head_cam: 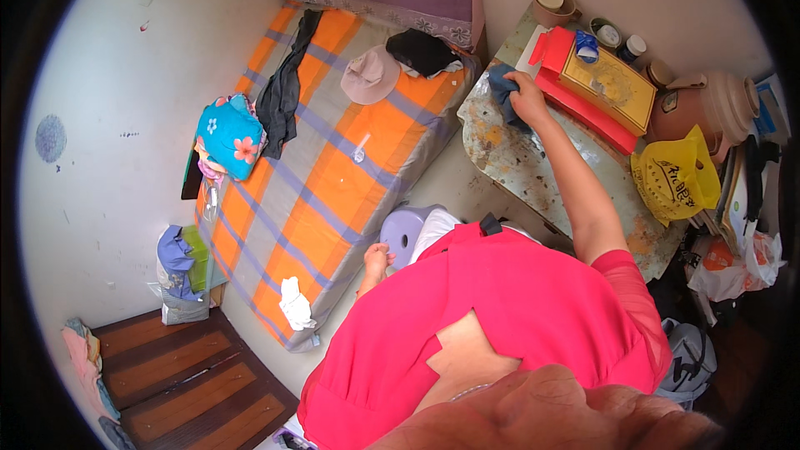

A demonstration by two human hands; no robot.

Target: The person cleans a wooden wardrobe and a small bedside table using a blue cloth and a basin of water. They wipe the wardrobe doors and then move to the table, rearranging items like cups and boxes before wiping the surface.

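Note:
My right hand [526,97] is closed on a dark blue cloth [504,89], which lies against the stained top of a worn table [519,162] near its far left corner. Just right of that hand are a red box [553,53] and a gold box lid [609,84]. Low at my left side, between the bed and my body, is my left hand [377,257], its fingers partly curled with nothing visible in them. Beside it stands a purple plastic stool [400,234].
A bed with an orange and grey checked sheet [325,181] stands at the left, bearing a bucket hat [370,74], dark trousers [284,97] and a blue floral pillow [230,137]. A yellow plastic bag [678,178] and a large pinkish pot [700,106] are at the table's right.

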